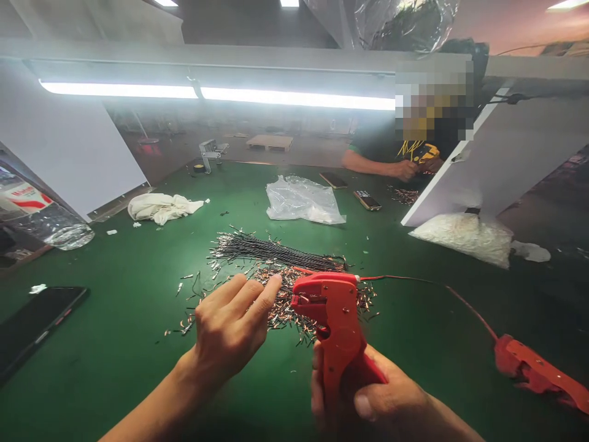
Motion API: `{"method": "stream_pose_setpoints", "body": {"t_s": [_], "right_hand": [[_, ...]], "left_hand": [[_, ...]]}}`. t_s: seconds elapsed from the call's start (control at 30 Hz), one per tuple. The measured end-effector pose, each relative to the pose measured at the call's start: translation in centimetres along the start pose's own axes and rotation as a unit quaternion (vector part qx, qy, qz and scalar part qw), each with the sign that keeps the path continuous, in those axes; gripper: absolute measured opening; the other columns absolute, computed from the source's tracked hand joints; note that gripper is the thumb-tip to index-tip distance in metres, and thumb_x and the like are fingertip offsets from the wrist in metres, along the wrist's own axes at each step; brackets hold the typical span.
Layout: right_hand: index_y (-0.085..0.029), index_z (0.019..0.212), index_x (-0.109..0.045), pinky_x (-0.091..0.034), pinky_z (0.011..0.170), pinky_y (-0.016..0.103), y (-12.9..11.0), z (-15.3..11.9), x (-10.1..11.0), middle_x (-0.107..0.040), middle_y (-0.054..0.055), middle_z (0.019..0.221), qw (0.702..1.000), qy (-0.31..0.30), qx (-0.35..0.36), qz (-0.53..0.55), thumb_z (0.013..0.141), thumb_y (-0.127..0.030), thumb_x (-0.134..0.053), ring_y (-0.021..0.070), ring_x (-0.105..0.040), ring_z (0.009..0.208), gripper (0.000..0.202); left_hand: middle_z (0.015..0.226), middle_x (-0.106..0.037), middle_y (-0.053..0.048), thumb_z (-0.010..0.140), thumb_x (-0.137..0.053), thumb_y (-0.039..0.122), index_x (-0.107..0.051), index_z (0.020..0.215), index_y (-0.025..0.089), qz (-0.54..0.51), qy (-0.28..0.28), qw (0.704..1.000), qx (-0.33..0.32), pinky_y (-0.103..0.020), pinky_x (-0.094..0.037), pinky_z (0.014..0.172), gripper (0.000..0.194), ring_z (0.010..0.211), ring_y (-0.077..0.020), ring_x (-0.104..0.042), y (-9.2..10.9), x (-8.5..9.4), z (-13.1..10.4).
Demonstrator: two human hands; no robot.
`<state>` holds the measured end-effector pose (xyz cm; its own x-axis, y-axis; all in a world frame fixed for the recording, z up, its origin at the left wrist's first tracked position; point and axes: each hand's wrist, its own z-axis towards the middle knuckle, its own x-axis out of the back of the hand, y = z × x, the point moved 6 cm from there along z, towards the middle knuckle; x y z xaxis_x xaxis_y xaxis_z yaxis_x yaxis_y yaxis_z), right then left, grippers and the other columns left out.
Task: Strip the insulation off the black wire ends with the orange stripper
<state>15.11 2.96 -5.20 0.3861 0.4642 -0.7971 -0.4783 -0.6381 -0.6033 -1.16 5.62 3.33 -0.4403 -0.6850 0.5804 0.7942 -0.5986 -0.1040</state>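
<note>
Red stripper (343,319) upright in R hand (391,393), fingers wrapped round grip, nose over scraps (283,314) on green surface (138,344). L hand (232,325) just beside, thumb hidden, can't tell if fingers pinch anything. Blk wires (280,252) beyond.

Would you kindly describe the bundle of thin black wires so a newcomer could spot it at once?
On the broad green tabletop, find the crumpled clear plastic bag near the middle. Just below it in the picture lies the bundle of thin black wires. Its long strands run side by side, unlike the loose heap of short coppery scraps beside it.
</note>
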Motion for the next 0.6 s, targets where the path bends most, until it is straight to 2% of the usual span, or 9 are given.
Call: {"method": "stream_pose_setpoints", "body": {"t_s": [0.1,0.2,0.4,0.47,0.6], "right_hand": [[-0.013,0.113,-0.059,-0.048,0.075,0.029,-0.1,0.1,0.1,-0.071,0.012,0.097,1.000,-0.012,0.003,-0.002,0.071,-0.019,-0.070,0.0187,-0.067,0.084,0.044],[-0.012,0.110,-0.060,-0.050,0.071,0.029,0.0,0.1,0.4,-0.072,0.013,0.094,1.000,-0.013,0.001,0.019,0.069,-0.019,-0.067,0.0196,-0.068,0.079,0.042],[-0.010,0.111,-0.059,-0.051,0.067,0.032,0.3,0.4,0.3,-0.072,0.014,0.091,0.998,0.005,-0.003,0.056,0.067,-0.017,-0.059,0.0212,-0.069,0.075,0.045],[-0.011,0.112,-0.059,-0.051,0.069,0.032,-0.1,0.6,0.1,-0.071,0.013,0.091,0.997,0.018,0.017,0.066,0.068,-0.016,-0.058,0.0206,-0.068,0.077,0.044],[-0.012,0.110,-0.059,-0.050,0.072,0.037,-1.0,0.8,-0.1,-0.069,0.011,0.088,0.996,0.028,0.045,0.072,0.065,-0.016,-0.055,0.0213,-0.066,0.077,0.046]], "left_hand": [[0.066,-0.066,0.001,0.080,-0.058,0.000,-0.058,0.117,0.016,-0.015,-0.008,1.000,-0.015,-0.023,-0.041,0.055,0.041,0.057,-0.0118,-0.050,-0.1,-0.1,-0.2],[0.069,-0.067,0.000,0.080,-0.057,-0.001,-0.059,0.114,0.019,-0.070,0.007,0.998,0.005,-0.023,-0.043,0.056,0.039,0.059,-0.0111,-0.052,-0.3,-0.1,-0.3],[0.069,-0.067,0.001,0.086,-0.056,0.006,-0.061,0.100,0.021,-0.201,0.054,0.965,0.159,-0.022,-0.047,0.056,0.021,0.058,-0.0094,-0.059,-1.0,-0.2,-0.1],[0.069,-0.067,0.001,0.085,-0.056,0.005,-0.060,0.100,0.020,-0.189,0.039,0.971,0.143,-0.022,-0.048,0.057,0.022,0.059,-0.0097,-0.060,-0.4,-0.4,-0.2],[0.064,-0.064,0.001,0.079,-0.061,0.000,-0.060,0.106,0.016,-0.103,-0.022,0.994,0.040,-0.023,-0.042,0.053,0.031,0.055,-0.0106,-0.053,1.5,-0.9,-0.9]]}}
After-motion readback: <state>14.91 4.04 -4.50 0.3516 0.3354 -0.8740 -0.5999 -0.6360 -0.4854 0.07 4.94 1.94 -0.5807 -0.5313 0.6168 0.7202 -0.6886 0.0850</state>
